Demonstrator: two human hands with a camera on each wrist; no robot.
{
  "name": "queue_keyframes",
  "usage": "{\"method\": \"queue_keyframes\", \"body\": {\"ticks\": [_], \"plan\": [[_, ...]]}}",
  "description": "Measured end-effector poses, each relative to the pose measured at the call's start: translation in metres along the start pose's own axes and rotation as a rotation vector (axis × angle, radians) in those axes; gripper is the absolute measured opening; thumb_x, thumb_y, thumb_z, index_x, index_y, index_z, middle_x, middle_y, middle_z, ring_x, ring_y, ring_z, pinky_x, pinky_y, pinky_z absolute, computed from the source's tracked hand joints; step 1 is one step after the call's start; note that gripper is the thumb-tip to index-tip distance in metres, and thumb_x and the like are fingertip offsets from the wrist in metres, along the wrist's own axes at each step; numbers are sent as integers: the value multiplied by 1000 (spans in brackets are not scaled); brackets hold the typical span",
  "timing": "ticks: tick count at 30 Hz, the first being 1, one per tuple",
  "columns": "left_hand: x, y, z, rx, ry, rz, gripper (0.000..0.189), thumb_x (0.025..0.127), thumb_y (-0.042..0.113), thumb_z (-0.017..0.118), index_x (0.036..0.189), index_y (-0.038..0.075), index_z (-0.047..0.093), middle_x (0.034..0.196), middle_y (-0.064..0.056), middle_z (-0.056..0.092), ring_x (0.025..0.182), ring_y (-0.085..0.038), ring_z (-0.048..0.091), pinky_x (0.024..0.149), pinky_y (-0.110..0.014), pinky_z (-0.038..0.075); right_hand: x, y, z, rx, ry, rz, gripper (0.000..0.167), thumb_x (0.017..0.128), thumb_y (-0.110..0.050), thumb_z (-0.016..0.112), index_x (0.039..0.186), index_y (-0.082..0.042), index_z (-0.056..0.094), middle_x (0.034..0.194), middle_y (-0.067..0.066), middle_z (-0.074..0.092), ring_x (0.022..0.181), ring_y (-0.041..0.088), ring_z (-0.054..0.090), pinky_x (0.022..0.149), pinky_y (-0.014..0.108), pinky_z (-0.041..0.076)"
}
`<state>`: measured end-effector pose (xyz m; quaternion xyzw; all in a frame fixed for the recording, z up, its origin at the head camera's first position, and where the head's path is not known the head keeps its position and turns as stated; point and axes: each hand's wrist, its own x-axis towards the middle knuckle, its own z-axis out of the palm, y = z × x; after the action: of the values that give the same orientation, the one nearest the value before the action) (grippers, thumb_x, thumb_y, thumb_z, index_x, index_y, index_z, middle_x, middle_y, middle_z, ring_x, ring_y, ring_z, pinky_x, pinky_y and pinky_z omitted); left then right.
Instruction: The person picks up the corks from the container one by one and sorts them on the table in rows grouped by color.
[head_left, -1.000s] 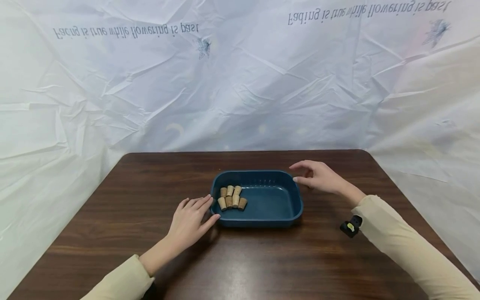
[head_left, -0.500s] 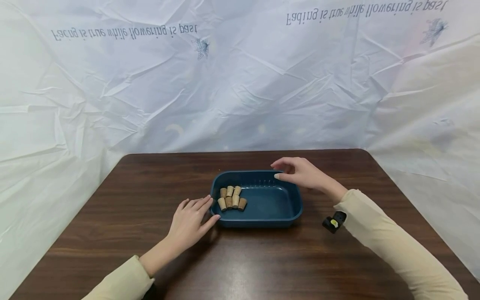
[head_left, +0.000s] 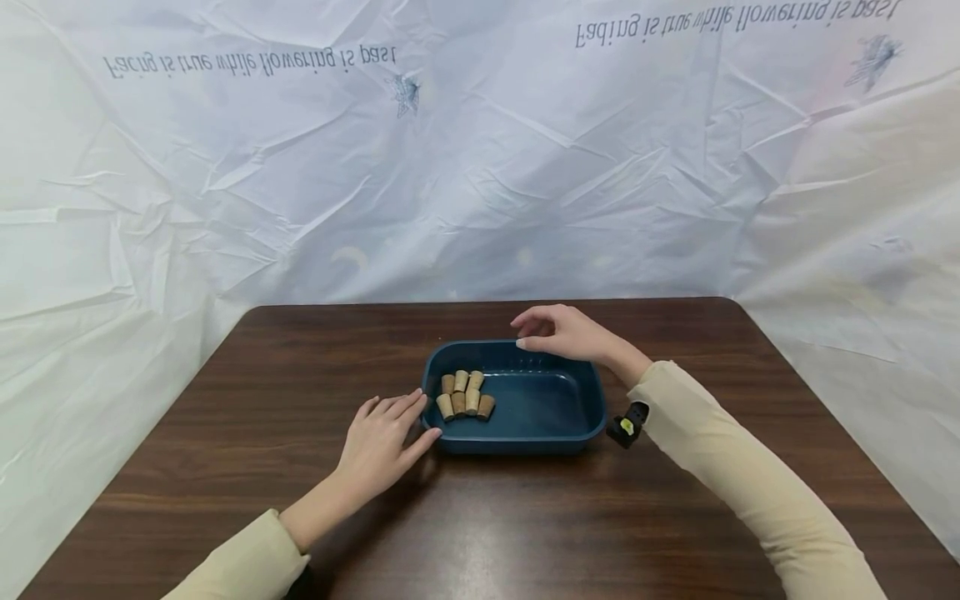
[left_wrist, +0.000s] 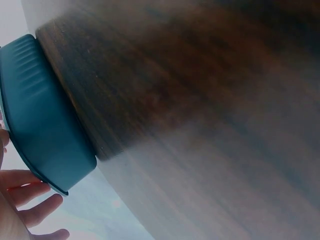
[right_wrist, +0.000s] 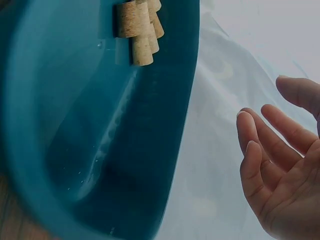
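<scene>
Left hand: rested against the left end of the blue tub, fingers spread apart
Right hand: held up by the tub's far rim, fingers loosely bent, thumb and fingertips parted
Corks: seven seen, clustered inside the tub at its left end
Blue tub: seated on the brown tabletop
White sheet: hung behind the tabletop
</scene>
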<state>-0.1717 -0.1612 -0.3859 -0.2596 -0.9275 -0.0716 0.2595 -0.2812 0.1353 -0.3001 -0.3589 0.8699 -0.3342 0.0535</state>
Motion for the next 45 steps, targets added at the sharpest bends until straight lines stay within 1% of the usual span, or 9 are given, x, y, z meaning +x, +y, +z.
{"method": "queue_keyframes", "body": {"ticks": [5, 8, 13, 16, 23, 27, 32, 37, 45], "plan": [[0, 0, -2, -5, -2, -4, 51, 83, 45, 55, 116, 7, 60, 118, -6, 55, 101, -22, 54, 87, -49, 35, 12, -1, 4, 38, -35, -9, 35, 87, -25, 57, 117, -9, 54, 101, 3, 59, 82, 15, 58, 69, 31, 47], [0, 0, -2, -4, -7, -10, 51, 82, 45, 55, 116, 7, 60, 118, -6, 55, 101, -22, 54, 87, -50, 35, 19, -2, 8, 80, -71, -1, 36, 86, -26, 58, 118, -8, 54, 100, 5, 59, 80, 17, 59, 69, 36, 47], [1, 0, -1, 3, -18, -15, 52, 82, 46, 54, 116, 7, 60, 118, -5, 55, 101, -22, 54, 87, -50, 35, 30, -3, 14, 121, -117, 59, 36, 86, -26, 58, 117, -9, 54, 96, 4, 60, 78, 24, 59, 68, 44, 46], [1, 1, -1, 5, -15, -12, 52, 82, 47, 54, 115, 7, 60, 117, -6, 56, 101, -22, 54, 87, -50, 35, 34, -4, 17, 133, -166, 100, 40, 85, -27, 59, 118, -6, 53, 96, 3, 59, 79, 26, 58, 66, 45, 46], [0, 2, -1, 4, -5, -4, 52, 82, 47, 55, 115, 6, 60, 116, -6, 56, 100, -22, 54, 86, -50, 36, 43, 2, 24, 192, -270, 152, 46, 85, -27, 60, 122, -2, 49, 96, 4, 59, 84, 31, 56, 70, 50, 43], [1, 2, -2, 4, -5, -2, 52, 82, 46, 55, 115, 6, 60, 116, -6, 56, 100, -22, 54, 86, -50, 36, 46, 6, 28, 200, -315, 183, 45, 84, -25, 60, 121, -2, 49, 94, 4, 60, 86, 34, 55, 71, 49, 43], [0, 2, -2, 3, 3, 2, 51, 82, 46, 55, 115, 6, 61, 116, -6, 56, 100, -22, 54, 86, -50, 36, 48, 11, 33, 195, -401, 238, 45, 83, -25, 62, 120, -3, 49, 94, 3, 60, 85, 30, 56, 72, 50, 43], [0, 2, -2, 4, -2, 0, 51, 83, 46, 54, 115, 7, 61, 117, -6, 56, 100, -22, 54, 86, -49, 36, 49, 15, 38, 195, -452, 277, 43, 83, -24, 62, 119, -4, 49, 95, 3, 59, 84, 28, 56, 72, 49, 42], [0, 2, -1, 2, -3, -3, 52, 82, 47, 54, 115, 8, 60, 117, -5, 56, 100, -22, 54, 87, -49, 35, 48, 18, 47, 158, -525, 317, 37, 83, -23, 62, 115, -7, 51, 93, 2, 59, 82, 25, 56, 64, 39, 44]]}}
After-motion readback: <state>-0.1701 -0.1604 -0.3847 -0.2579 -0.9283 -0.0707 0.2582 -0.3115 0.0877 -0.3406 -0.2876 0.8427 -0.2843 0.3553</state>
